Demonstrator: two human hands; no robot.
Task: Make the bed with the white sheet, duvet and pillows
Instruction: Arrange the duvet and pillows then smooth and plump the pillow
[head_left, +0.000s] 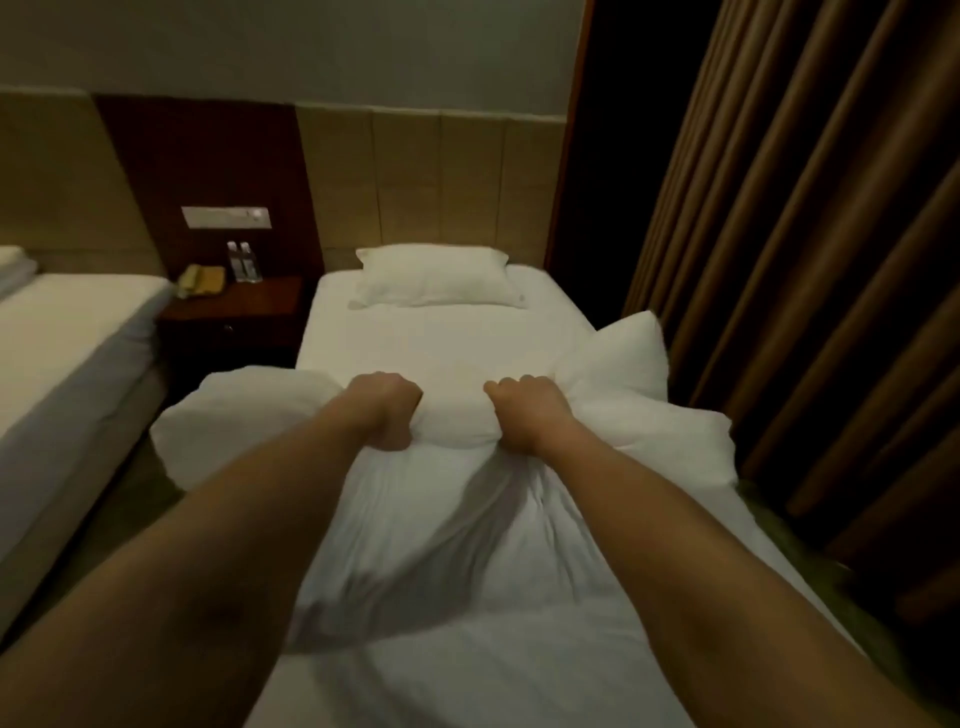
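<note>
At the foot half of the bed (332, 332), both arms reach forward over the duvet (467, 571). Left hand (387, 410) and right hand (524, 413) are each a closed fist on a bunched fold of duvet, near each other at bed centre. Fingers are curled shut into the fabric, tips hidden in it.

Duvet is heaped across the middle and near part of the bed, lumps sticking out left and right, right lump just beside the curtain (805, 260). White sheet (415, 343) looks already fitted and flat on the head half. One pillow (434, 278) lies flat at the headboard end. No second pillow seen on this bed.

Step in hand, my read: spreading the duvet up toward the pillow.

How to do it well:
- Fists are too close together. Move the grip out toward the duvet's corners or edge, otherwise the middle travels and the sides stay bunched.
- Lift and flick so air gets underneath, then lay it down. Don't drag, it will pull the sheet loose.
- Stop the top edge short of the pillow.
- Square the side overhang, left vs curtain side.
</note>
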